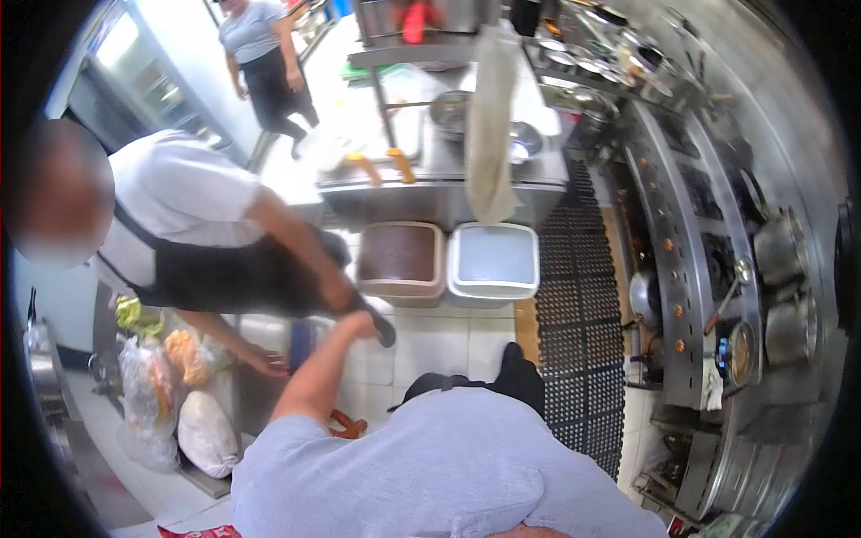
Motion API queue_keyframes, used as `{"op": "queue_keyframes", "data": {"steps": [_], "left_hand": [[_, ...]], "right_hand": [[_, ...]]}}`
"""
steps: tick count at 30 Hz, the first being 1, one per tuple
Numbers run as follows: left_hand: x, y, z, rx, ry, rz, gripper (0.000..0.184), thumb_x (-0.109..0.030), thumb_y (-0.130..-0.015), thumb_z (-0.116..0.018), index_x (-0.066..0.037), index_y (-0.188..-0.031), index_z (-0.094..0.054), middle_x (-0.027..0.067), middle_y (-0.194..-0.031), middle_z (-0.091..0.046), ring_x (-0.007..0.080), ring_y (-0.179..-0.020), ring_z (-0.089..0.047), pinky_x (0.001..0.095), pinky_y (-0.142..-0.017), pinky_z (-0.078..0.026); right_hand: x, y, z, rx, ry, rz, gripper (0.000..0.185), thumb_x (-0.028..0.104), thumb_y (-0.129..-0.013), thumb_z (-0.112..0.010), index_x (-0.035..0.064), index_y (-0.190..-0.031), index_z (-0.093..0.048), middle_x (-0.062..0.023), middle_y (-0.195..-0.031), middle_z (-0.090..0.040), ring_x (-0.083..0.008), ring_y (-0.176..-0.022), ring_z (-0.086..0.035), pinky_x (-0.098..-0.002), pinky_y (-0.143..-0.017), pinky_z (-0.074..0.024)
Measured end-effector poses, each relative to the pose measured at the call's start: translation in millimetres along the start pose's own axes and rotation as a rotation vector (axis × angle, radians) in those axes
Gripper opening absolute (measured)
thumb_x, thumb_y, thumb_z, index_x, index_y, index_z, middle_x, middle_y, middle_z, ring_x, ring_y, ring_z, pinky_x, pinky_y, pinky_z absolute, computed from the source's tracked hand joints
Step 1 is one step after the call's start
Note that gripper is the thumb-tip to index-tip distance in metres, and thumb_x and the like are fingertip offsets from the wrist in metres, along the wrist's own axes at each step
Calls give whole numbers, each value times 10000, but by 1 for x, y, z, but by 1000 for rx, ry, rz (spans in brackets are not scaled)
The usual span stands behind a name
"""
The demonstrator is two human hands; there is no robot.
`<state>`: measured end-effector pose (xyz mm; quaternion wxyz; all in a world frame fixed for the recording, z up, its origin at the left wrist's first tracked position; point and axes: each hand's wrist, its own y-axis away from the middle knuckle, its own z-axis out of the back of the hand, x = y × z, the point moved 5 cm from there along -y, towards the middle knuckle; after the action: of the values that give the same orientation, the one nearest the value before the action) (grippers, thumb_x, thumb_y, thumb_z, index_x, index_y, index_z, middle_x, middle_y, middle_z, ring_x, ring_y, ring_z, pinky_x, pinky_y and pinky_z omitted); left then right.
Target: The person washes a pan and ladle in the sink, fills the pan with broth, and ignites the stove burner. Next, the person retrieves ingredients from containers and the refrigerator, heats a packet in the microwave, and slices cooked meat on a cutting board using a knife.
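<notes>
And we start with the co-worker's hand (337,292), dark trousers behind it, low in front of the co-worker's apron (215,273). Right up against it in this view, at five o'clock, comes the left hand (362,324), arm stretched out, all blur! Clenched, released or grasping? I cannot tell, nor whether the two really touch. A dark shape (385,332) sits just beside those fingers at three o'clock, too smeared to name. The right hand is out of view, so its state I cannot tell.

Moving outward from the left hand: the brown-filled tub (401,254) on the floor at one o'clock, the pale-filled tub (492,255) next to it at two, a pale cloth (491,125) hanging above at one. Over at three o'clock, the black mat (578,314), then the stove (674,269). Swing to eight: a white bundle (207,434) near plastic bags (148,394). At eleven, farther off, another person (260,49).
</notes>
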<state>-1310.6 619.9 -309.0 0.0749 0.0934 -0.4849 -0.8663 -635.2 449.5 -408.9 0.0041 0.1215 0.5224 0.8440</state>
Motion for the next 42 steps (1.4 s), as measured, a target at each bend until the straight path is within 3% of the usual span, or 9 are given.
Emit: {"op": "queue_keyframes", "data": {"steps": [6, 12, 15, 16, 19, 25, 26, 33, 42], "left_hand": [[-41, 94, 80, 370, 618, -1013, 520, -232, -1053, -569, -108, -1545, -454, 108, -1395, -601, 227, -1242, -604, 377, -1085, -470], [-15, 89, 74, 321, 528, -372, 1155, -943, -848, -118, -66, -1469, -541, 222, -1376, -609, 323, -1235, -615, 480, -890, -569], [20, 87, 82, 61, 946, -103, 994, -813, -972, -146, -40, -1323, -661, 153, -1129, -711, 259, -1012, -688, 394, -792, -548], [26, 81, 81, -149, 1110, -486, 794, -681, -1051, -275, -29, -1190, -705, 95, -994, -715, 241, -904, -694, 378, -756, -522], [63, 42, 11, -390, 1087, -229, 550, -503, -1071, -437, -48, -1216, -709, 101, -1023, -700, 237, -1013, -672, 371, -845, -512], [104, 5, -54, -113, 382, -278, 472, -429, -1042, -478, -62, -1217, -717, 107, -1101, -707, 248, -1085, -656, 409, -904, -500], [108, -5, -51, -98, 205, -320, 460, -417, -1037, -485, -65, -1218, -718, 108, -1115, -708, 250, -1097, -653, 415, -914, -498], [127, -36, -16, -49, -716, -595, 383, -331, -1002, -534, -81, -1219, -728, 115, -1207, -716, 262, -1180, -635, 460, -983, -485], [143, -41, -94, -154, -120, -233, 271, -250, -997, -531, -144, -1091, -762, 101, -1132, -719, 261, -1100, -674, 439, -899, -491]], "right_hand": [[123, -36, 39, -76, 415, 126, 275, 223, -897, -647, -29, -996, -699, -285, -1065, -695, -419, -1008, -688, -502, -880, -549], [487, -1, 315, -552, -305, 793, 522, 383, -1011, -637, 17, -1381, -590, -196, -1349, -642, -306, -1266, -611, -399, -1059, -485], [681, -33, 340, 75, -780, 874, 382, 335, -1043, -599, 75, -1318, -652, -57, -1229, -672, -169, -1171, -626, -369, -954, -559], [730, -63, 325, 269, -645, 888, 395, 350, -1034, -612, 72, -1310, -657, -62, -1216, -676, -172, -1158, -633, -375, -931, -571], [827, -136, 209, 744, -285, 626, 441, 381, -992, -668, 60, -1295, -673, -83, -1229, -684, -180, -1140, -639, -376, -850, -589], [858, -183, 40, 610, 83, 155, 397, 382, -930, -708, 87, -1194, -727, -108, -1091, -728, -241, -998, -686, -404, -799, -562], [867, -172, 14, 764, 450, 689, 376, 388, -916, -709, 86, -1137, -742, -105, -1043, -741, -244, -949, -696, -407, -793, -562], [832, -217, 16, 481, 420, 723, 411, 412, -887, -666, 10, -917, -748, -154, -892, -751, -276, -744, -710, -395, -690, -572], [760, -282, 117, 501, 862, 839, 455, 411, -905, -630, -13, -1013, -755, -227, -1026, -734, -410, -911, -702, -489, -850, -550]]}}
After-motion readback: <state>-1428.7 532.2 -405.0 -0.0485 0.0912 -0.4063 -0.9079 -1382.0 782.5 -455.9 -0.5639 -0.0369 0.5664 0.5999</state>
